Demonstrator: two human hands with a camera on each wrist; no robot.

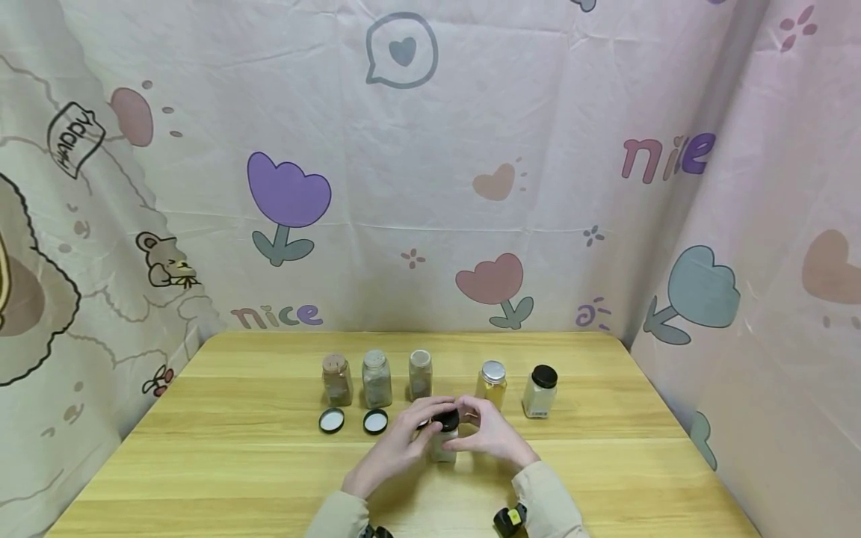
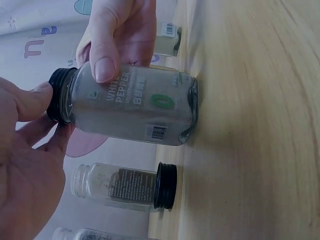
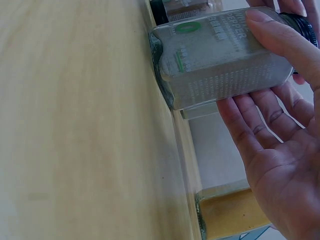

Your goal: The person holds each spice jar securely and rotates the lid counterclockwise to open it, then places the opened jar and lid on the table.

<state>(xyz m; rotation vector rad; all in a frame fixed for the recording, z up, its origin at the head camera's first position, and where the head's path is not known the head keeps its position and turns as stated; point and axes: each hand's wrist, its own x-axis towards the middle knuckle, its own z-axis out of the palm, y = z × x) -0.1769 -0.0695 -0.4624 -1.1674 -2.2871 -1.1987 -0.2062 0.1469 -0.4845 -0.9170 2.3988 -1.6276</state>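
A clear glass jar of white pepper (image 2: 135,107) with a black screw cap (image 2: 61,95) stands upright near the front middle of the table, between both hands. My left hand (image 1: 402,439) grips the cap, thumb on one side and fingers on the other. With the thumb across the label and fingers along the opposite side, my right hand (image 1: 492,432) holds the jar's body. The right wrist view shows the printed side of the jar and its base at the tabletop, while the right hand (image 3: 285,125) covers part of its upper end.
Behind stand three lidless spice jars: a brown one (image 1: 338,381), a grey one (image 1: 377,379) and a dark one (image 1: 420,376). Black lids (image 1: 331,421) lie white side up before them, one partly hidden by my left hand. A yellow-filled jar (image 1: 493,373) and a black-capped jar (image 1: 540,392) stand right.
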